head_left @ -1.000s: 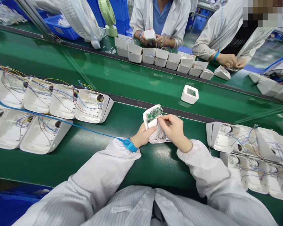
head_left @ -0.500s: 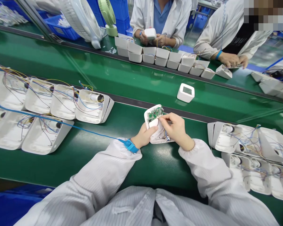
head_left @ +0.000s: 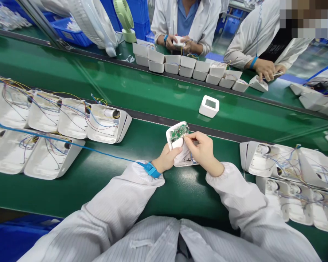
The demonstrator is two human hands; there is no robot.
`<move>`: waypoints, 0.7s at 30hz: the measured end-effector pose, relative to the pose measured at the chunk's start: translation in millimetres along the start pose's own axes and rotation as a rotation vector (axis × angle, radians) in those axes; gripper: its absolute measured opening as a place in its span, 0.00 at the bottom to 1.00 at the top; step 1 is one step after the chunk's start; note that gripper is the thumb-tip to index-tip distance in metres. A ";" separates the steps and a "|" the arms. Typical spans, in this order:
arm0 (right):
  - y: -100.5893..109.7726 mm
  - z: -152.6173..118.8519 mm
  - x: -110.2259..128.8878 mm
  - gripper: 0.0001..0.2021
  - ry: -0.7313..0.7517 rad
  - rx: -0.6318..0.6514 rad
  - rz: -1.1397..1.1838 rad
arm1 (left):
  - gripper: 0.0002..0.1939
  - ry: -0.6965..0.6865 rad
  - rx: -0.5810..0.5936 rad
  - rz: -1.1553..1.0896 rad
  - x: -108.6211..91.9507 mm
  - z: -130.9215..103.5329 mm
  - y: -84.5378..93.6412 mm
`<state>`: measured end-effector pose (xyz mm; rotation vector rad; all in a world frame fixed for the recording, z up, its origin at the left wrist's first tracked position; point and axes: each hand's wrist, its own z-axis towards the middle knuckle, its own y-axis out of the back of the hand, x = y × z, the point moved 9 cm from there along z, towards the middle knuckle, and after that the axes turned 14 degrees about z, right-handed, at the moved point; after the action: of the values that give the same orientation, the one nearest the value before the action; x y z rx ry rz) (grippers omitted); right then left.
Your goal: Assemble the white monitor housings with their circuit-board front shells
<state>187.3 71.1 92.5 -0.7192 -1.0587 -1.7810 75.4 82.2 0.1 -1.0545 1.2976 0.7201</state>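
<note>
My left hand grips the lower left side of a white housing, its thumb on the white inner part. A green circuit board lies at the top of that housing. The thumb and fingers of my right hand are pinched together at the board's lower edge; what they hold, if anything, is too small to make out. A few wires show under my right hand. A blue strap with a cord circles my left wrist.
White housings with wires stand in rows at the left and right. Beyond the bench edge, a white box with a display sits on the green belt. Two people work across it, behind more housings.
The white box on the belt has shifted left. Across the belt, one person has lowered a white part and now holds it in both hands. My hands have barely moved.
</note>
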 end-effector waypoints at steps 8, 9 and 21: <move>-1.0 0.5 -1.1 0.07 -0.048 -0.009 0.013 | 0.27 -0.064 -0.021 0.039 -4.7 -0.5 -0.8; -0.5 -0.5 -0.8 0.07 -0.057 -0.021 0.014 | 0.27 -0.081 -0.022 0.039 -7.3 -0.6 -1.5; 1.1 3.1 -6.9 0.06 -0.125 -0.006 0.067 | 0.27 -0.061 0.013 -0.088 -2.3 2.0 -0.4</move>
<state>191.2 76.4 88.7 -0.8687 -1.0992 -1.7005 76.2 84.2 2.4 -1.0653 1.1947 0.6713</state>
